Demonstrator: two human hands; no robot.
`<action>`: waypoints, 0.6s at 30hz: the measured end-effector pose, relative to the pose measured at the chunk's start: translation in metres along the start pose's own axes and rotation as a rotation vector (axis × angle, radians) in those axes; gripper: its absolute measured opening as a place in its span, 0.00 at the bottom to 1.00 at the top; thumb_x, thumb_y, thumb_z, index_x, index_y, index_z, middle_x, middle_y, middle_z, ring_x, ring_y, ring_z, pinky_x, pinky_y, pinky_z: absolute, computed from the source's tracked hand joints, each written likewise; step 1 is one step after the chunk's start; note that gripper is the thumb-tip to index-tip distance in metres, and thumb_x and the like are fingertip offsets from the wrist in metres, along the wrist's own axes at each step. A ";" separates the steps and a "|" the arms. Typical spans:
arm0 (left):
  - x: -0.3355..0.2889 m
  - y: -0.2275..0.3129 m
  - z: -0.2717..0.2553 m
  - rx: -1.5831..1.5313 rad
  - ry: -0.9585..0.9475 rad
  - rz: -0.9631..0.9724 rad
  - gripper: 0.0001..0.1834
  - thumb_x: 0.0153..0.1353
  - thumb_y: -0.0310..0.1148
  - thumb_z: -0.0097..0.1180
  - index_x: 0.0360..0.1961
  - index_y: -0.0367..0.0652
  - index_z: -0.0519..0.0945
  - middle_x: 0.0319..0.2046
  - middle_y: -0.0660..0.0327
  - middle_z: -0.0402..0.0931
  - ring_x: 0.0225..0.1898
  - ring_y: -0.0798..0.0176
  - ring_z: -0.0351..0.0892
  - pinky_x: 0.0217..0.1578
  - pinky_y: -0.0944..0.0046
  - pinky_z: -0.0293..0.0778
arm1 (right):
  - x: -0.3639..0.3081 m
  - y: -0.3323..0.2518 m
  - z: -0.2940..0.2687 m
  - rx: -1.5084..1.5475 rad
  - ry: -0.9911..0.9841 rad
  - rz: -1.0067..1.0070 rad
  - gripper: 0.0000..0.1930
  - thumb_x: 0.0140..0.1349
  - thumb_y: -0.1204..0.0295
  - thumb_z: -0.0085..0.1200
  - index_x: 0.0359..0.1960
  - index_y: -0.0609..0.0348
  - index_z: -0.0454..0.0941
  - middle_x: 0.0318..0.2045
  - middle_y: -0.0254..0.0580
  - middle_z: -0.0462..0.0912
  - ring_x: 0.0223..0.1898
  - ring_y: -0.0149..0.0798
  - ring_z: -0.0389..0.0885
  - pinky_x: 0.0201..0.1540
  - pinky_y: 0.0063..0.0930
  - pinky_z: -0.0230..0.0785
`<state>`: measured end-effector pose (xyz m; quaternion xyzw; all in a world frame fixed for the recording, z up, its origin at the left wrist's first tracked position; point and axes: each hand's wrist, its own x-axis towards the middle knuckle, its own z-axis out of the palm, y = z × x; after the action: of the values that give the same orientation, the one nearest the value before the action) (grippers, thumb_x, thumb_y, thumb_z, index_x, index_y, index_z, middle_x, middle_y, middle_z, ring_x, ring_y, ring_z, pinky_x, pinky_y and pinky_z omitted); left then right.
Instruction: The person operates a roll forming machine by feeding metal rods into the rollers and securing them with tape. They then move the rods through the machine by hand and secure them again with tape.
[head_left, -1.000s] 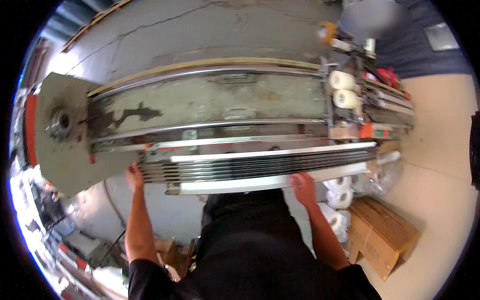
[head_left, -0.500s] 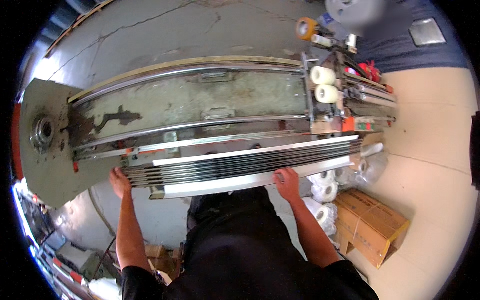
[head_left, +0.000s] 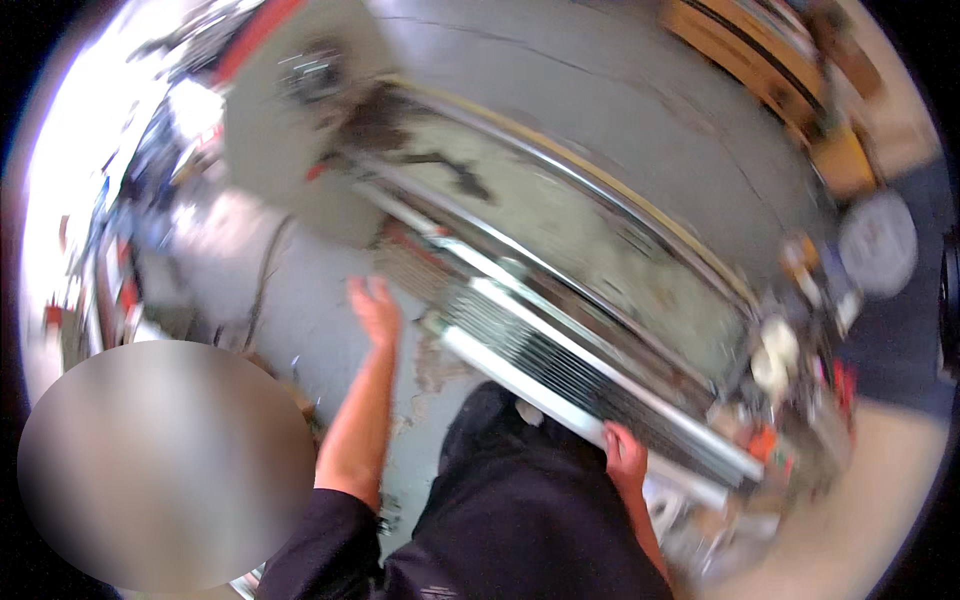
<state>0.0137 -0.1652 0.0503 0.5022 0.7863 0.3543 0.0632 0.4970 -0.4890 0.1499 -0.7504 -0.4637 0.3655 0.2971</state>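
Observation:
In front of my body lies a long bundle of thin parallel rods or strips (head_left: 556,362), dark toward the right and paler at the left. A white edge strip (head_left: 515,377) runs along its near side, another along its far side. My right hand (head_left: 625,458) has its fingers closed over the near white strip, right of the middle. Past the bundle's left end, my left hand (head_left: 375,315) is raised with fingers apart, holding nothing. Motion blur hides the rods' detail.
Beyond the bundle stands a long machine with a greenish bed (head_left: 560,215), metal rails and a grey end housing (head_left: 270,150). Pale tape rolls (head_left: 775,355) sit at its right end. Plastic-wrapped rolls (head_left: 672,505) lie low right. A blurred oval covers the lower left.
My left hand has come off the rods' left end and is now apart from them. My right hand stays at the near white strip. The view has turned toward the left.

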 end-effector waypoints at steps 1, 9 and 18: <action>-0.045 0.009 0.000 -0.018 0.047 -0.052 0.37 0.80 0.46 0.57 0.77 0.28 0.66 0.75 0.37 0.67 0.77 0.38 0.66 0.78 0.45 0.59 | 0.017 -0.014 -0.005 -0.031 -0.065 -0.048 0.14 0.77 0.65 0.57 0.53 0.59 0.89 0.43 0.49 0.94 0.45 0.52 0.94 0.51 0.42 0.83; -0.390 -0.033 -0.136 -0.218 -0.173 -0.756 0.28 0.78 0.54 0.56 0.60 0.39 0.82 0.53 0.42 0.87 0.58 0.39 0.86 0.58 0.46 0.79 | 0.054 -0.028 0.007 0.016 -0.525 -0.156 0.17 0.63 0.75 0.72 0.53 0.65 0.88 0.35 0.44 0.93 0.40 0.34 0.91 0.47 0.33 0.82; -0.833 -0.127 -0.214 0.036 -0.095 -1.786 0.32 0.73 0.55 0.55 0.60 0.36 0.87 0.61 0.41 0.84 0.64 0.34 0.83 0.66 0.41 0.75 | 0.027 -0.090 0.094 -0.365 -1.028 -0.529 0.15 0.68 0.71 0.67 0.53 0.64 0.89 0.38 0.39 0.93 0.40 0.31 0.90 0.47 0.29 0.81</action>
<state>0.2283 -0.9971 -0.0837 -0.2822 0.8862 0.1395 0.3400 0.3847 -0.4192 0.1605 -0.3757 -0.7738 0.5096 -0.0177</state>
